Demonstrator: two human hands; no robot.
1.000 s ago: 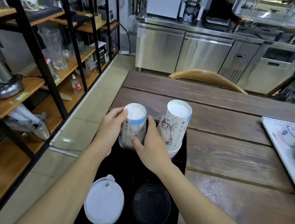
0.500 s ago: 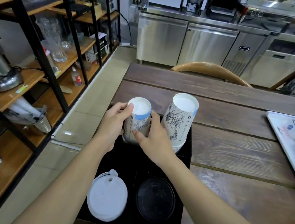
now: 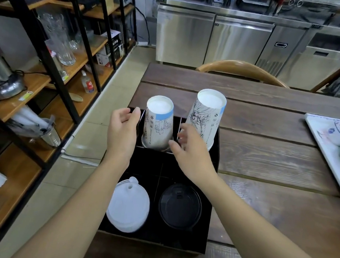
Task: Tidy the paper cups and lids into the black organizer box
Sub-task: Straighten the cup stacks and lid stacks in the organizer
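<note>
A black organizer box (image 3: 206, 221) sits at the table's left edge. Upside down in its far left compartment stands a short stack of printed paper cups (image 3: 158, 123). A taller stack of cups (image 3: 206, 117) stands upside down in the far right compartment. White lids (image 3: 128, 206) fill the near left compartment and black lids (image 3: 180, 206) the near right one. My left hand (image 3: 122, 129) hovers just left of the short stack, fingers apart, not touching it. My right hand (image 3: 190, 151) is open just right of that stack, partly in front of the taller one.
The box rests on a dark wooden table (image 3: 269, 164). A white tray (image 3: 324, 146) with green and red things lies at the right edge. Black-framed wooden shelves (image 3: 47, 81) with glassware stand to the left. A chair back (image 3: 242, 70) rises behind the table.
Both hands held the short cup stack in the earlier frames. Now they have let go and drawn apart to either side, and the stack stands on its own in the box.
</note>
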